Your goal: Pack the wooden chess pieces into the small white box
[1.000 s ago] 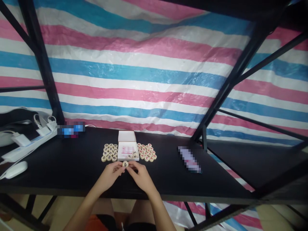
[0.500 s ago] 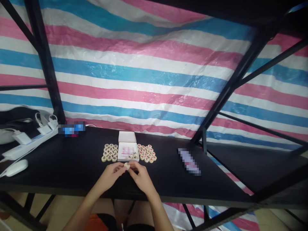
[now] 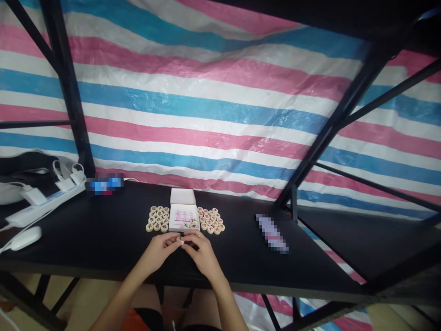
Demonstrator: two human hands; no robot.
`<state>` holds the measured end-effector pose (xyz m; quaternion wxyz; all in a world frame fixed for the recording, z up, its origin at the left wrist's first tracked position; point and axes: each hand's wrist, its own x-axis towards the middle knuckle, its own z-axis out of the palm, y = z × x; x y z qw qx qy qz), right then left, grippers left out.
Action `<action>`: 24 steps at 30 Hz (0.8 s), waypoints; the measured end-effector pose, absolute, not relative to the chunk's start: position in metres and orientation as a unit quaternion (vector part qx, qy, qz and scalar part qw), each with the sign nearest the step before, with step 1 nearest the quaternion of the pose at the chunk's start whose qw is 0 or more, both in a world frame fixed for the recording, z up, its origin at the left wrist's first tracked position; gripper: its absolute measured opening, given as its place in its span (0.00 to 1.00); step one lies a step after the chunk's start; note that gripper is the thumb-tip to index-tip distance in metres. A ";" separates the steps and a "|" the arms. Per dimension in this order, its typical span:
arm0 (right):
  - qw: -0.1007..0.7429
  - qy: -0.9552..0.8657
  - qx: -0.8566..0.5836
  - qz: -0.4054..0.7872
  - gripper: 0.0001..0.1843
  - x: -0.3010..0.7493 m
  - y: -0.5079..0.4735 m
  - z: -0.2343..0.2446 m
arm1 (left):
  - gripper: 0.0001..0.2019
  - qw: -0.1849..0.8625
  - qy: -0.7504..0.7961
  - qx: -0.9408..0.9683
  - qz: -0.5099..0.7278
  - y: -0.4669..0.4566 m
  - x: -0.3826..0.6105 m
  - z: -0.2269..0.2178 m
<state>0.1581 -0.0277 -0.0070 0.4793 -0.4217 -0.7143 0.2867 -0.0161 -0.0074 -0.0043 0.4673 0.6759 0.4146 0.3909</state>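
My left hand and my right hand meet just in front of a white box. Between their fingertips they pinch one Chinese chess piece, partly covered by the fingers. The open white box has its lid folded back; inside lie a sheet with pink lines and several dark-marked pieces in its near right corner. Left of the box, black-lettered pieces sit in neat rows. Red-lettered pieces are grouped close together on its right.
A pixelated, phone-shaped object lies on the black table to the right. At the left are a power strip with plugs and cables, a white mouse-like object and another blurred item. Black metal posts frame the table.
The piece has turned between my fingertips: its pale blank face showed before, and a small dark mark shows now. Both hands stay nearly in place. The view has shifted slightly.
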 end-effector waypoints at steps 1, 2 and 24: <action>0.479 -0.717 -0.417 0.288 0.08 0.158 -0.028 -0.007 | 0.18 0.463 0.417 0.680 0.387 -0.008 -0.016 -0.006; 0.477 -0.720 -0.414 0.288 0.08 0.158 -0.028 -0.008 | 0.18 0.456 0.422 0.684 0.382 -0.008 -0.015 -0.007; 0.455 -0.704 -0.483 0.252 0.11 0.156 -0.025 -0.011 | 0.14 0.192 0.564 0.751 0.285 0.107 -0.120 0.016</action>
